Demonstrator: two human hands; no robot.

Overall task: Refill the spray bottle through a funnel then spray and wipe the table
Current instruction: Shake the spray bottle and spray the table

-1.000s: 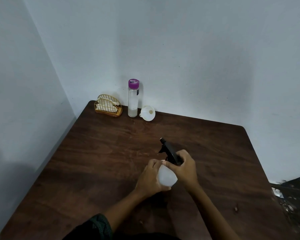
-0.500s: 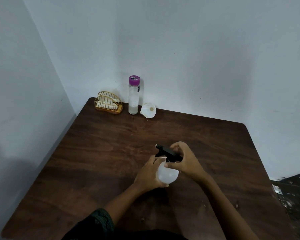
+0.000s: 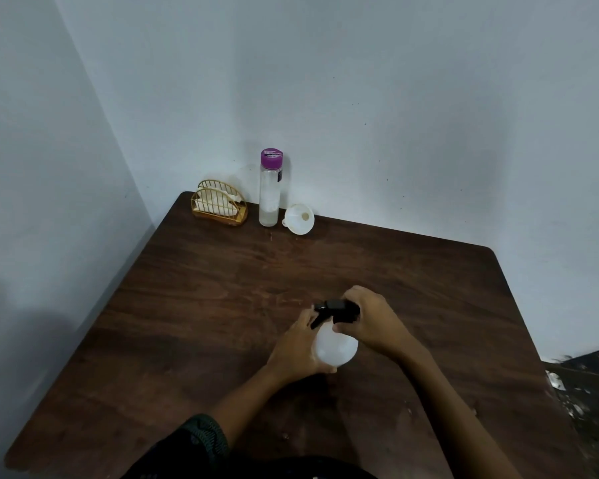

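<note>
A round white spray bottle (image 3: 336,349) with a black trigger head (image 3: 336,311) stands at the middle of the dark wooden table (image 3: 194,305). My left hand (image 3: 296,347) wraps the bottle's white body from the left. My right hand (image 3: 370,319) grips the black head from the right, its nozzle pointing left. A white funnel (image 3: 300,219) lies on its side at the far edge. Beside it stands a tall clear bottle with a purple cap (image 3: 270,188), holding a little liquid.
A gold wire holder with white napkins (image 3: 218,206) sits in the table's far left corner. White walls close the left and far sides. A dark cluttered floor area (image 3: 585,392) lies past the table's right edge.
The black trigger head has turned counter-clockwise under my right hand: the nozzle pointed away from me, now it points left. My left hand stays on the bottle body.
</note>
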